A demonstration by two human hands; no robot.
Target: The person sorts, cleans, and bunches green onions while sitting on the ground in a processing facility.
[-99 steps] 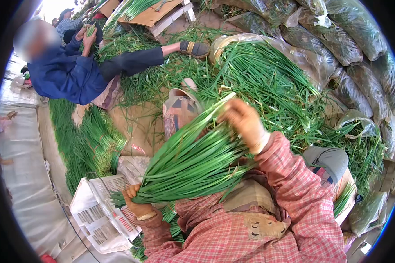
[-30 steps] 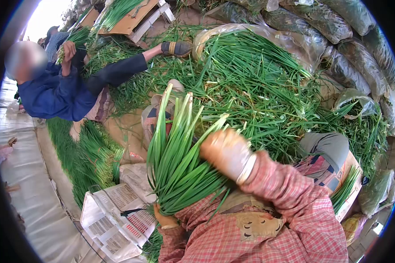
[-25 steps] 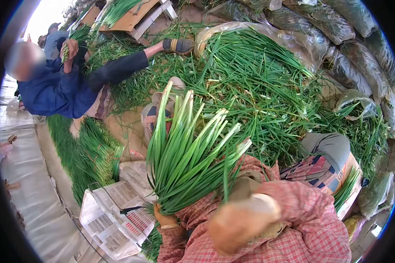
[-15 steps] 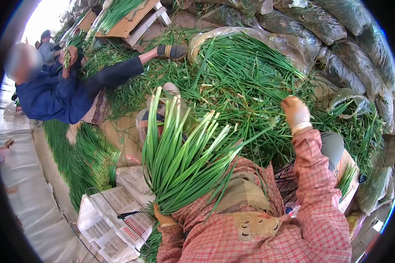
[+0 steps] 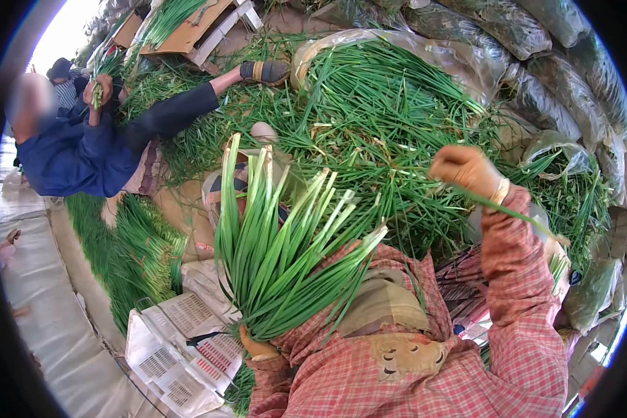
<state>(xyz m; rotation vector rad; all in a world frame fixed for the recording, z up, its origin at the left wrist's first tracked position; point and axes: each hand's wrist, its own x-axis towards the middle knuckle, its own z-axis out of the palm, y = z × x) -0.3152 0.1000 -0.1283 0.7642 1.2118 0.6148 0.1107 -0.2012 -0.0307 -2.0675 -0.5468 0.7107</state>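
Note:
My left hand (image 5: pixel 259 345) is closed around the leafy end of a large bunch of garlic chives (image 5: pixel 279 268). Their pale stem ends fan upward and to the right. My right hand (image 5: pixel 467 171), in a tan glove, is raised over the loose greens with its fingers pinched together. One long green chive stalk (image 5: pixel 494 204) trails from those fingers across the wrist, its pale end at the lower right. Below the right hand spreads a heap of loose chives and leaf scraps (image 5: pixel 369 160).
A co-worker in blue (image 5: pixel 83 153) sits at the left, handling greens. An open plastic bag (image 5: pixel 491 66) of chives lies ahead; filled bags (image 5: pixel 494 28) are stacked at upper right. A white crate (image 5: pixel 181 348) stands at lower left, near chive bundles (image 5: pixel 143 251).
My right hand has moved slightly left and turned; the stalk, earlier stretching between bunch and hand, now trails across the right wrist. My left hand keeps its hold on the bunch.

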